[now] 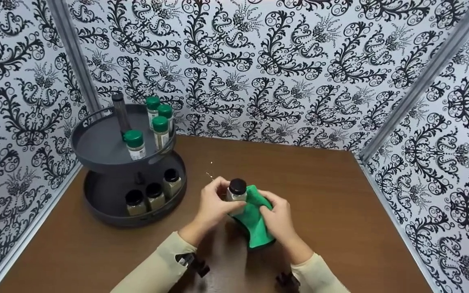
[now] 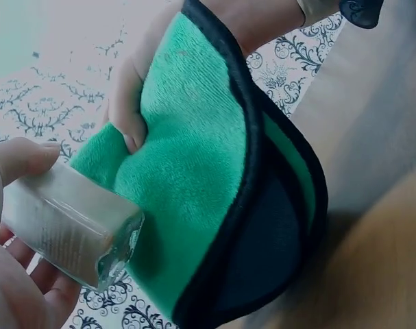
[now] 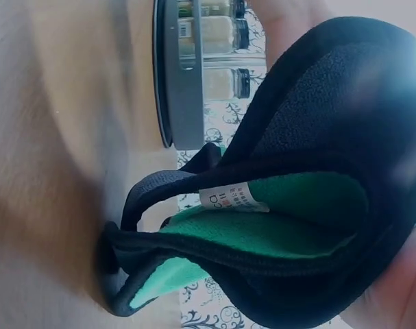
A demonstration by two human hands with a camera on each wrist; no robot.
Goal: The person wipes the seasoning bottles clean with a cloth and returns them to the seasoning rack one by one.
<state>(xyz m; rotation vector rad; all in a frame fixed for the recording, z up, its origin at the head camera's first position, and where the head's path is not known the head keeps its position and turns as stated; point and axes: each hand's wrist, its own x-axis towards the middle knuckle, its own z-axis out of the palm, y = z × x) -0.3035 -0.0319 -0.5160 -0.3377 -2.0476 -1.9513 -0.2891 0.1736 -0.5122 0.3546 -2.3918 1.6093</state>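
Note:
A glass spice jar (image 1: 236,195) with a black lid is gripped by my left hand (image 1: 214,201), thumb across its front. The jar's clear base shows in the left wrist view, tilted beside the cloth. Pinched in my right hand (image 1: 278,215) is a green cloth (image 1: 257,219) with black edging, its folds hanging down and lying close against the jar. Its dark underside (image 3: 317,103) and a white label (image 3: 231,197) show in the right wrist view. Part of the jar's body is hidden by my fingers.
A dark two-tier round stand (image 1: 108,150) is at the left. Green-capped jars (image 1: 160,130) and a tall dark grinder (image 1: 120,114) occupy its top; black-lidded jars (image 1: 155,195) sit below. Small pale bits (image 1: 210,175) lie on the brown table (image 1: 312,175). Patterned walls (image 1: 259,61) enclose it.

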